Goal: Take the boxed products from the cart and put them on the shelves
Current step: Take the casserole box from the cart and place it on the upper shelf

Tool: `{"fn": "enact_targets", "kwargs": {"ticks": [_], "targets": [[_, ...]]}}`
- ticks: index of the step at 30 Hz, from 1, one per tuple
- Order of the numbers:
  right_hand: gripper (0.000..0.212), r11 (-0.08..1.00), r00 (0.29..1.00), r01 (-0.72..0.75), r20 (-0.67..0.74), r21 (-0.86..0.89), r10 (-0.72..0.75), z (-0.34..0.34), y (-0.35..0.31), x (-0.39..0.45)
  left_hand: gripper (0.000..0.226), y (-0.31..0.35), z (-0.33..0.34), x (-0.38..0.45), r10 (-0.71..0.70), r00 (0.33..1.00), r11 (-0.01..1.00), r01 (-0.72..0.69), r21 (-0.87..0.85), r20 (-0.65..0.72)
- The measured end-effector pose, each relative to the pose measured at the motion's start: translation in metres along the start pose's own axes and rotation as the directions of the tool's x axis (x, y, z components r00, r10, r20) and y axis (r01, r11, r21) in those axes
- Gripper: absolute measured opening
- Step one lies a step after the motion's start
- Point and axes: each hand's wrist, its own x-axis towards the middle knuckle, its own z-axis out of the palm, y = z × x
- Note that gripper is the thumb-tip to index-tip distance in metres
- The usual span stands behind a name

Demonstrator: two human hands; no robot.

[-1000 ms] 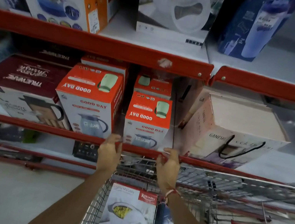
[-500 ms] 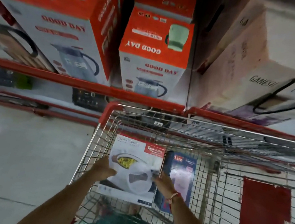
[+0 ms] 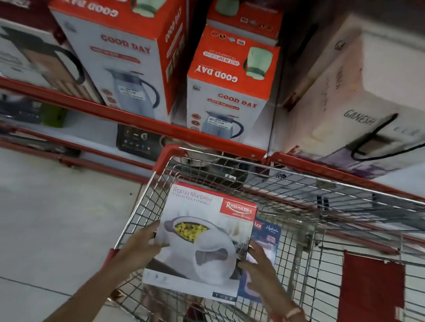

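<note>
Red-edged shelves (image 3: 118, 114) stand behind a wire cart (image 3: 308, 221); left hand (image 3: 145, 245) and right hand (image 3: 258, 267) grip the white casserole box (image 3: 203, 243) by its sides.

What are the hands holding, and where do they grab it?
Both hands hold the white casserole box over the cart. The left hand grips its left edge, the right hand its right edge, about halfway down each side.

Both hands, left (image 3: 145, 245) and right (image 3: 262, 270), reach forward, fingers spread, palms facing inward.
</note>
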Motion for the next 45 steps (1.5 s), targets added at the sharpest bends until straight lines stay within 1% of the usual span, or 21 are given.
{"fn": "enact_targets", "kwargs": {"ticks": [3, 5, 8, 11, 13, 15, 17, 19, 21, 23, 27, 29, 30, 33, 36, 38, 39, 42, 45], "targets": [[0.057, 0.993, 0.993, 0.119, 0.009, 0.027, -0.119, -0.013, -0.015, -0.054, 0.05, 0.018, -0.018, -0.045, 0.092, 0.994, 0.994, -0.095, -0.05, -0.053], [0.057, 0.981, 0.982, 0.188, -0.021, 0.042, -0.187, -0.018, -0.023, -0.079, 0.043, 0.03, -0.025, -0.072, 0.168, 0.982, 0.983, -0.174, -0.057, -0.091], [0.057, 0.962, 0.962, 0.268, -0.077, 0.056, -0.263, -0.019, -0.033, -0.104, 0.037, 0.043, -0.034, -0.099, 0.251, 0.96, 0.965, -0.259, -0.047, -0.127], [0.058, 0.933, 0.933, 0.349, -0.126, 0.085, -0.338, -0.016, -0.045, -0.118, 0.033, 0.053, -0.04, -0.11, 0.331, 0.927, 0.942, -0.336, 0.002, -0.176], [0.061, 0.914, 0.904, 0.403, -0.18, 0.051, -0.389, -0.011, -0.055, -0.125, 0.041, 0.062, -0.045, -0.113, 0.362, 0.911, 0.931, -0.366, 0.016, -0.199], [0.064, 0.878, 0.856, 0.477, -0.217, -0.02, -0.47, -0.011, -0.065, -0.132, 0.048, 0.074, -0.051, -0.113, 0.404, 0.889, 0.912, -0.408, 0.026, -0.217], [0.065, 0.843, 0.817, 0.537, -0.234, -0.026, -0.527, -0.015, -0.081, -0.143, 0.057, 0.09, -0.058, -0.112, 0.451, 0.861, 0.889, -0.457, 0.03, -0.236], [0.064, 0.798, 0.766, 0.601, -0.255, -0.04, -0.59, -0.02, -0.101, -0.153, 0.061, 0.109, -0.064, -0.11, 0.495, 0.827, 0.857, -0.515, -0.004, -0.265], [0.066, 0.735, 0.688, 0.672, -0.293, -0.086, -0.664, -0.024, -0.122, -0.163, 0.058, 0.131, -0.071, -0.111, 0.55, 0.774, 0.808, -0.589, -0.036, -0.315], [0.066, 0.676, 0.61, 0.727, -0.339, -0.121, -0.716, -0.026, -0.144, -0.171, 0.055, 0.156, -0.077, -0.118, 0.608, 0.701, 0.743, -0.668, -0.046, -0.372], [0.063, 0.527, 0.423, 0.838, -0.439, -0.143, -0.793, -0.028, -0.186, -0.188, 0.057, 0.197, -0.085, -0.134, 0.712, 0.494, 0.595, -0.802, 0.054, -0.499], [0.06, 0.441, 0.328, 0.885, -0.472, -0.151, -0.819, -0.03, -0.209, -0.197, 0.059, 0.222, -0.09, -0.142, 0.735, 0.407, 0.513, -0.857, 0.052, -0.542], [0.058, 0.394, 0.281, 0.906, -0.477, -0.154, -0.833, -0.031, -0.221, -0.202, 0.06, 0.237, -0.094, -0.147, 0.746, 0.369, 0.474, -0.879, 0.053, -0.555], [0.057, 0.266, 0.159, 0.948, -0.462, -0.177, -0.873, -0.035, -0.262, -0.214, 0.059, 0.281, -0.11, -0.157, 0.785, 0.209, 0.335, -0.935, 0.114, -0.583], [0.06, 0.127, 0.025, 0.971, -0.446, -0.201, -0.895, -0.037, -0.305, -0.221, 0.059, 0.327, -0.134, -0.161, 0.809, 0.096, 0.219, -0.965, 0.146, -0.58], [0.061, 0.064, -0.03, 0.978, -0.445, -0.196, -0.895, -0.036, -0.334, -0.221, 0.058, 0.354, -0.15, -0.162, 0.815, 0.051, 0.184, -0.967, 0.174, -0.577], [0.061, 0.051, -0.048, 0.978, -0.451, -0.204, -0.891, -0.036, -0.348, -0.219, 0.058, 0.366, -0.157, -0.159, 0.819, 0.036, 0.174, -0.967, 0.187, -0.572], [0.055, 0.026, -0.073, 0.981, -0.493, -0.191, -0.867, -0.032, -0.382, -0.207, 0.056, 0.387, -0.168, -0.145, 0.835, -0.015, 0.155, -0.953, 0.261, -0.551], [0.053, 0.005, -0.096, 0.983, -0.534, -0.185, -0.84, -0.026, -0.398, -0.19, 0.053, 0.392, -0.172, -0.122, 0.811, -0.106, 0.136, -0.922, 0.362, -0.575]]}}
